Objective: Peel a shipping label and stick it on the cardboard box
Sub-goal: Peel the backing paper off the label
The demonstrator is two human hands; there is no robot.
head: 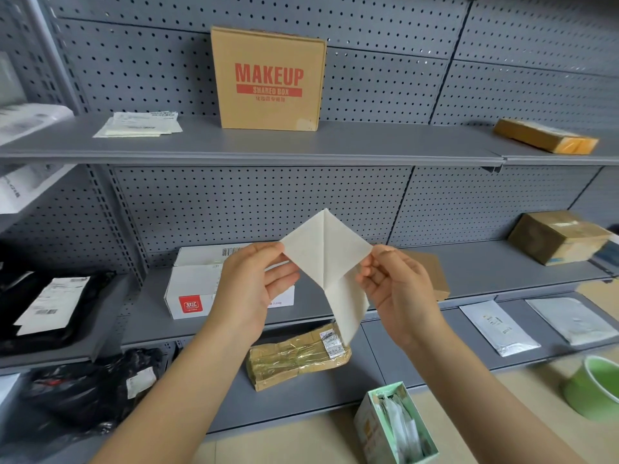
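A pale shipping label (323, 252) is held up in front of the shelves, with its blank side facing me. My left hand (251, 286) pinches its left corner. My right hand (398, 286) pinches its right corner. A crease runs down the middle of the sheet, and one layer hangs down below the other toward the lower right. A brown cardboard box (268, 78) printed "MAKEUP SHARED BOX" stands upright on the top shelf, well above and behind both hands.
More labels (140, 123) lie left of the box on the top shelf. A white carton (191, 289), taped brown parcels (294, 356) and mailer bags (499, 326) fill the lower shelves. A green box (395, 426) and a green tape roll (596, 386) sit on the near table.
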